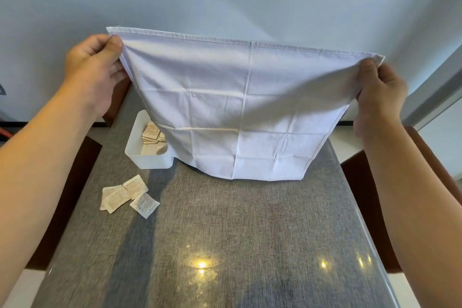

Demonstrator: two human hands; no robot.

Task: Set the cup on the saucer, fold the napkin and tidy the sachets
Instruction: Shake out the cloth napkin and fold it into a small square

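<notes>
A white cloth napkin (pixel 245 112) hangs fully spread above the far half of the table, its bottom edge resting on the tabletop. My left hand (pixel 95 70) pinches its top left corner and my right hand (pixel 380 90) pinches its top right corner. Crease lines cross the cloth in a grid. A white rectangular box (pixel 140 152) holding several sachets stands left of the napkin, partly hidden by it. Several loose sachets (pixel 127 196) lie on the table in front of the box. The cup and saucer are not visible; the napkin hides whatever is behind it.
The table (pixel 237 232) has a grey woven cover under a shiny clear sheet with light reflections near the front. Brown chair parts (pixel 362 182) flank the table on the left and right. A pale wall rises behind.
</notes>
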